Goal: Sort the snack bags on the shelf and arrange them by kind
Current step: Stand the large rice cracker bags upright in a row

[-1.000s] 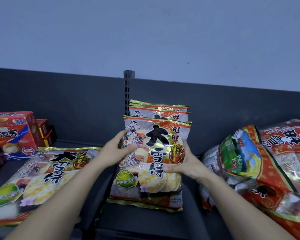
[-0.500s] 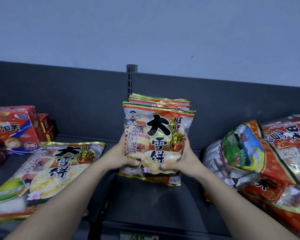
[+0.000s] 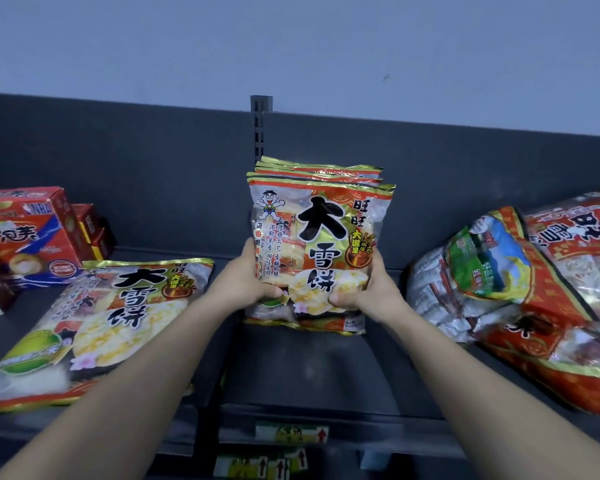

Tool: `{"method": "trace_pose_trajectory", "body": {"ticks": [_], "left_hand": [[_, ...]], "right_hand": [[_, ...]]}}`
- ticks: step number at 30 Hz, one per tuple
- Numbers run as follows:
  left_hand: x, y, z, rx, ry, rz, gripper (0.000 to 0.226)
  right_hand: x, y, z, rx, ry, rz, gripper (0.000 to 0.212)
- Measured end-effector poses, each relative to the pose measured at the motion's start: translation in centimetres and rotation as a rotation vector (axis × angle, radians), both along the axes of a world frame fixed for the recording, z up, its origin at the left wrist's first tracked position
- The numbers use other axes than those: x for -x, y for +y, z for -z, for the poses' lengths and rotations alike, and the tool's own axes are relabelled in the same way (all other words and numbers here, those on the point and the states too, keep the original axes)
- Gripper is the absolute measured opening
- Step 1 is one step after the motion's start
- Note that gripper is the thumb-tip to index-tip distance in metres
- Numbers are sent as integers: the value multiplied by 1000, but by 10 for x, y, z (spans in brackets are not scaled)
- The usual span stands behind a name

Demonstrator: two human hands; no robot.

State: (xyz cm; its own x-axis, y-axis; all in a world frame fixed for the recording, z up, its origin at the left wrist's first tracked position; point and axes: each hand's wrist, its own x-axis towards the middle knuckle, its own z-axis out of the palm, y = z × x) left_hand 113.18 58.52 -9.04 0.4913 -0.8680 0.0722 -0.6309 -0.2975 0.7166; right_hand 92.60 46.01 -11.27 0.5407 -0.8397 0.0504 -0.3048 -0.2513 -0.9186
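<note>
Grey shelf point(image 3: 326, 368), one: carries all stock.
Mixed heap point(image 3: 520, 292), right: red and silver bags, unsorted.
Flat bag point(image 3: 94, 327), left: rice-cracker kind, face up, apart from its fellows.
Front bag point(image 3: 317, 237), centre: upright, base at the shelf, against matching rear bags point(image 3: 319, 169).
Left grip point(image 3: 250, 285), right grip point(image 3: 364, 289): each curled round a lower side of the front bag, thumbs on its face.
You should square its top with those behind, seat the base flat, then release gently so nothing topples.
</note>
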Motion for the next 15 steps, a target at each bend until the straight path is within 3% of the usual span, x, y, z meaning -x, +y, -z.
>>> {"method": "trace_pose_trajectory", "body": {"ticks": [2,6,12,15], "left_hand": [[4,7,0,-26,-54,-34,97],[13,32,-10,-48,-277,-108,85],[4,92,-25,16,-546,-314,46],[-7,131,-26,-134,-601,-460,45]], "right_hand": [[2,12,-2,57,27,94,145],[16,34,-19,328,77,258,133],[13,89,-38,884,62,305,79],[-3,120,-39,901,81,70,54]]}}
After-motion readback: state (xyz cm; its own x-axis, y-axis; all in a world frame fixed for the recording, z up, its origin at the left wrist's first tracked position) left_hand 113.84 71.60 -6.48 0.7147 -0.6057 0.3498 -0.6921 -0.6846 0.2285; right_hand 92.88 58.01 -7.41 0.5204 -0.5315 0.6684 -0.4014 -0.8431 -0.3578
